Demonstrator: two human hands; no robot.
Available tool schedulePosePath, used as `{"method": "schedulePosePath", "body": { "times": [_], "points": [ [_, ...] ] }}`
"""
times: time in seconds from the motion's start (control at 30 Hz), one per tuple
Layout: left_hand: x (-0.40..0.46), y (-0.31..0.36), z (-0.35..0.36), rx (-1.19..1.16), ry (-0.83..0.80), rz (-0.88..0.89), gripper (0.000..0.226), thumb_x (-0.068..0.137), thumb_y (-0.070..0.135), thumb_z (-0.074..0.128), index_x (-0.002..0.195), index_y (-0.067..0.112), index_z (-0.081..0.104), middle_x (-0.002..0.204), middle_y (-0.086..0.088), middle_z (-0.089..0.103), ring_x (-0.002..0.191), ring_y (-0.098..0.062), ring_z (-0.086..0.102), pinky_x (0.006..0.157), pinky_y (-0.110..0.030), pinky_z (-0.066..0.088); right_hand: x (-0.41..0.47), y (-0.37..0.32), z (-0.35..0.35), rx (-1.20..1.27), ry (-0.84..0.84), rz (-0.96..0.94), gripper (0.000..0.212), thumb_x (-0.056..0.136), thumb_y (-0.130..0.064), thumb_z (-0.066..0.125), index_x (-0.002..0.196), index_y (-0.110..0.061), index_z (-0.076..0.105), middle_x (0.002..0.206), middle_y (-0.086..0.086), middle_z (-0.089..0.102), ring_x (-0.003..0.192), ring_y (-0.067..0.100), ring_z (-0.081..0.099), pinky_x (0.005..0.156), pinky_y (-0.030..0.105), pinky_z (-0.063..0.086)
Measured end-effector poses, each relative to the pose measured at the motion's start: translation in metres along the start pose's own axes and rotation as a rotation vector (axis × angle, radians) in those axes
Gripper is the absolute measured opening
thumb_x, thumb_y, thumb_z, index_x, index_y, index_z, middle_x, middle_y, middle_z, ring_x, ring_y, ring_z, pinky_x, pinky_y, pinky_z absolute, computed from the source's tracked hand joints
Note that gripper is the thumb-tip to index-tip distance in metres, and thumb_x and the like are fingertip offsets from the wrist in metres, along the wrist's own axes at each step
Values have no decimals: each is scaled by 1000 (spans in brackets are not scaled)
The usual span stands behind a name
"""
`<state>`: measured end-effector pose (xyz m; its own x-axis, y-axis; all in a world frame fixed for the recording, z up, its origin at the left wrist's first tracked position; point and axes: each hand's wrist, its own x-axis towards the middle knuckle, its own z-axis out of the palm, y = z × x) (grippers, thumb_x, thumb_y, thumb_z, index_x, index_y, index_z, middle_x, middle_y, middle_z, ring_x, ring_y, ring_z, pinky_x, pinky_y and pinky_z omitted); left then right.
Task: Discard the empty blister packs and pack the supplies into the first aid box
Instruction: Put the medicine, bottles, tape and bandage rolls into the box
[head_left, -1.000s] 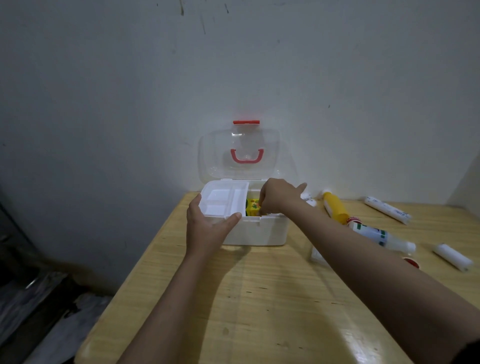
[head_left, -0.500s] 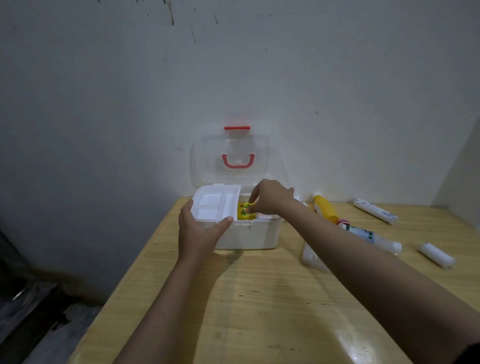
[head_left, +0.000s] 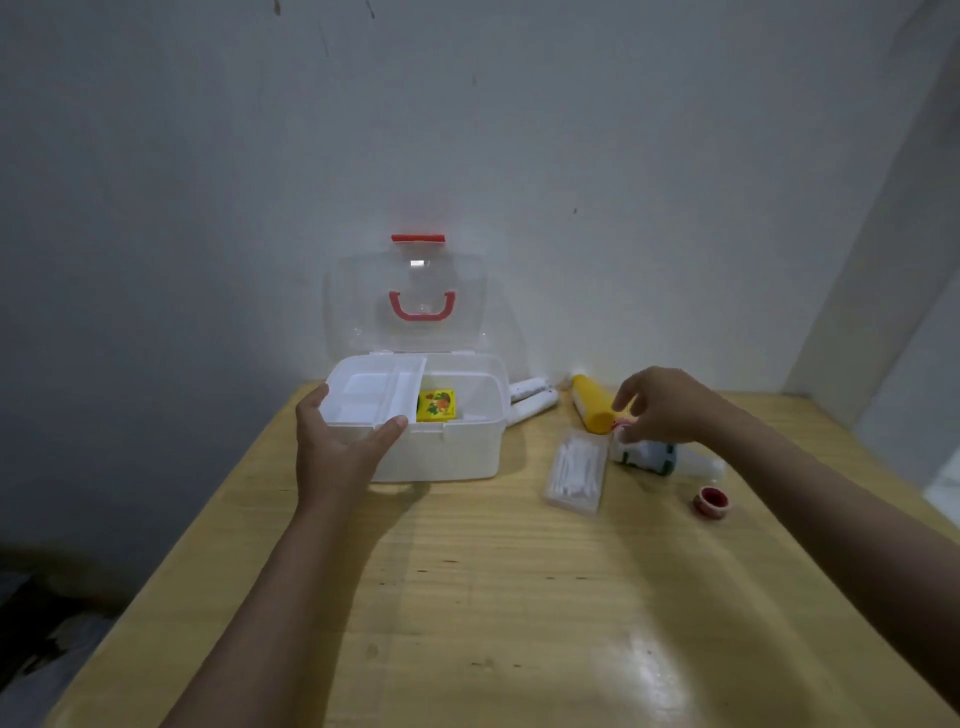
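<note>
The white first aid box (head_left: 457, 452) stands open at the table's back, its clear lid (head_left: 410, 306) with a red handle upright. A white inner tray (head_left: 371, 397) covers its left half. A small yellow box (head_left: 436, 405) lies inside beside the tray. My left hand (head_left: 337, 447) grips the tray's front left corner. My right hand (head_left: 665, 405) hovers empty, fingers spread, above the yellow tube (head_left: 592, 402) and the white bottle (head_left: 649, 454). A clear pack of cotton swabs (head_left: 576, 470) lies right of the box.
Two white rolls (head_left: 530, 397) lie behind the box's right corner. A small red cap (head_left: 711, 501) sits on the wooden table (head_left: 519, 597) to the right. The wall stands close behind. The table's left edge drops to a dark floor.
My right hand has let go of the yellow box inside the first aid box and moved right, over the tube and bottle. The left hand stays on the tray.
</note>
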<state>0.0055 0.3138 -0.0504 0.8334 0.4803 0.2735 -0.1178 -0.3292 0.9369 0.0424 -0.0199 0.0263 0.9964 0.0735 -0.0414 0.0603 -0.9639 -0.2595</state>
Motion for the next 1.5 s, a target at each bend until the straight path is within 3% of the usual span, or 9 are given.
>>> {"method": "schedulePosePath", "body": {
  "times": [0.17,0.5,0.7,0.83,0.93,1.17,1.3,1.4,1.5],
  "points": [
    [-2,-1,2,-10,5,-4,95,64,33,85,139,22,28,142,-5,39,126,-24,42,93,-34,45,-6,33,15,-185,-126,76,64,63,-23,83,120,-29,55,107,-3,55,101,19,55,86,38,51],
    [-3,2,2,-2,-9,-1,93,67,32,83,140,22,26,145,-6,35,129,-24,39,91,-32,43,-22,34,3,58,90,-70,43,69,-21,77,109,-27,62,99,-2,63,85,16,59,73,31,52],
    [-2,2,3,-2,-9,4,94,66,32,84,140,20,27,144,-5,36,130,-24,38,93,-32,42,-28,-22,-33,267,247,-281,36,67,-32,77,99,-26,63,94,-9,65,85,16,64,76,42,56],
    [-2,2,3,2,-7,-6,95,64,35,85,139,20,28,144,-4,37,130,-24,39,97,-33,41,-16,-74,-32,251,178,-394,34,68,-28,77,98,-23,62,97,-10,62,89,10,60,79,35,56],
    [-3,3,2,4,-10,-1,94,65,34,84,140,20,29,143,-3,37,129,-23,39,93,-29,40,-1,-103,-26,147,122,-410,35,67,-24,78,99,-15,66,99,-3,65,93,15,61,80,34,54],
    [-3,2,1,8,2,27,93,65,34,84,138,19,29,143,-3,37,129,-21,38,92,-26,38,26,-133,-4,241,58,-367,45,57,-29,87,94,-19,64,92,-3,53,83,14,51,57,24,40],
    [-2,0,1,27,-1,33,94,64,38,84,138,21,28,142,-3,37,128,-21,38,93,-30,44,32,-140,17,371,28,-333,57,54,-27,90,102,-15,61,98,2,58,86,18,57,71,34,51],
    [-1,-3,1,39,2,39,95,63,40,84,137,23,28,142,-3,37,129,-22,38,97,-37,46,36,-143,25,430,-28,-317,48,56,-25,90,93,-9,63,82,3,64,74,17,59,68,33,50],
    [-1,-3,2,36,9,42,95,63,40,84,138,22,28,143,-3,37,130,-21,37,95,-33,45,36,-146,29,434,-89,-337,36,62,-25,88,80,-3,66,68,3,58,62,14,49,60,28,39]
  ]
}}
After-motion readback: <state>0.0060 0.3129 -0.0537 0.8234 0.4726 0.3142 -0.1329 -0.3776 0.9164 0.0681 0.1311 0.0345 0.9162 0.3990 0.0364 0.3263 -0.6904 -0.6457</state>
